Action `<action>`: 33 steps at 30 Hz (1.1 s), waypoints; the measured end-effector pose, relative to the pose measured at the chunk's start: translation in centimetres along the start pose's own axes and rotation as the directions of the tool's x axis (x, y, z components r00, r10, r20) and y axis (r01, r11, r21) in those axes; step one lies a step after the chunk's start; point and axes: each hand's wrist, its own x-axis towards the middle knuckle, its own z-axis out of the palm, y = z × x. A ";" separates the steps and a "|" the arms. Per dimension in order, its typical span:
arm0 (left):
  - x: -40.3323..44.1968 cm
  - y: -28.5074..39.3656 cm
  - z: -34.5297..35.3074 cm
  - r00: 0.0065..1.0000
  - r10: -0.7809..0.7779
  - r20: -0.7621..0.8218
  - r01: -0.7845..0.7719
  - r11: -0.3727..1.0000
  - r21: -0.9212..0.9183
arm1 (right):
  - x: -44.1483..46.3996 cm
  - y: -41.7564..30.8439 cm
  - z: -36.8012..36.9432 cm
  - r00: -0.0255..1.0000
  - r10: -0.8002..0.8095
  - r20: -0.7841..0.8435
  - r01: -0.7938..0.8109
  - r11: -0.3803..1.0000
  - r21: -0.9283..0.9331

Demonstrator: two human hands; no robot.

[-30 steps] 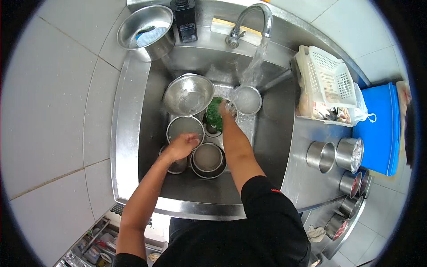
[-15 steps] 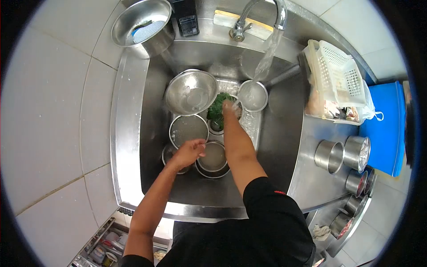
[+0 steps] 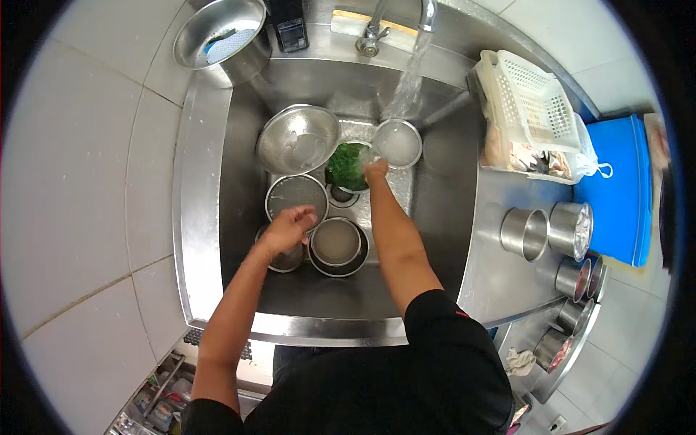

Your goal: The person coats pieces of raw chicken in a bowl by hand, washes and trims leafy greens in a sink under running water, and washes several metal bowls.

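Observation:
My right hand [image 3: 375, 171] is closed at the right rim of a round bowl [image 3: 365, 190] and seems to grip it; its fingertips are partly hidden. Wet green leafy vegetables [image 3: 347, 166] fill that bowl, down in the sink. My left hand [image 3: 290, 226] hovers over the lower bowls, fingers loosely bent and apart, holding nothing. Beneath it lie a round metal strainer or bowl [image 3: 296, 197] and a bowl of cloudy water [image 3: 336, 241]. A perforated metal colander [image 3: 299, 140] leans at the upper left, while a smaller round strainer [image 3: 398, 143] sits right of the greens.
Water runs from the faucet [image 3: 428, 18] into the steel sink [image 3: 435, 217]. A metal pot [image 3: 225, 43] stands on the back left ledge. White baskets [image 3: 536, 101], a blue container [image 3: 616, 192] and several metal pots [image 3: 525, 233] occupy the right counter.
My right hand has moved from among the greens to the bowl's right rim, and more of the greens shows. My left hand stays over the lower bowls. The whole view has shifted slightly.

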 end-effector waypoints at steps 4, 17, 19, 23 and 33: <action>3.0 2.5 0.0 0.995 0.100 0.000 -0.100 0.992 0.076 | -2.9 0.4 -5.1 0.992 0.129 -0.011 -0.118 0.937 0.327; 25.1 4.2 9.2 0.995 0.077 0.063 -0.088 0.379 0.921 | -12.6 0.6 -17.9 0.973 0.166 -0.160 -0.005 0.708 0.706; 28.8 1.1 10.4 0.978 0.206 0.032 -0.099 0.325 0.941 | -12.5 1.1 -17.1 0.958 0.189 -0.216 0.013 0.723 0.691; 30.1 -0.4 9.8 0.972 -0.079 0.219 -0.218 0.028 0.976 | -11.9 1.7 -15.7 0.967 0.181 -0.179 0.001 0.702 0.712; 20.7 2.7 12.1 0.900 0.416 0.131 -0.371 0.572 0.732 | -14.9 5.4 -21.9 0.986 0.120 -0.119 0.013 0.649 0.761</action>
